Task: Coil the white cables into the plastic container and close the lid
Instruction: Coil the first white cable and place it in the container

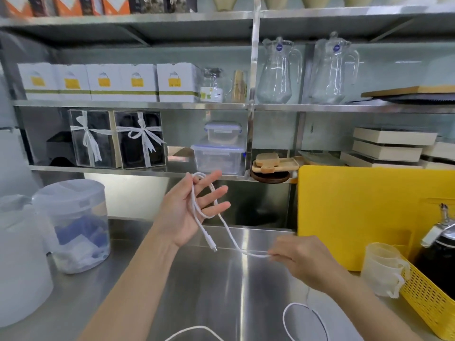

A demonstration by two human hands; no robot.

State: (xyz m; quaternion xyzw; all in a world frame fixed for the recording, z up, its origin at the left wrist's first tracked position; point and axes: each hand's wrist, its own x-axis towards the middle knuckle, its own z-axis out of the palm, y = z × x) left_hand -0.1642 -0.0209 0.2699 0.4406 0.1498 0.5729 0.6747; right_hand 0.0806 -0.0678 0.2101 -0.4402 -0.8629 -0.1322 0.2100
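White cable point(222, 221) looped over left hand point(187, 212)

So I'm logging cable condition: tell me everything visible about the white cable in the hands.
The white cable is thin, round and looks undamaged. It loops over the raised left hand, fingers spread; its metal-tipped plug dangles below the palm. It sags across to the right hand, pinched there, and slack curls on the steel counter.

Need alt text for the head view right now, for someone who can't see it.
A left hand, palm open, has a white cable looped over its fingers while the right hand pinches the cable's run above a steel counter; a lidded plastic container stands at left.
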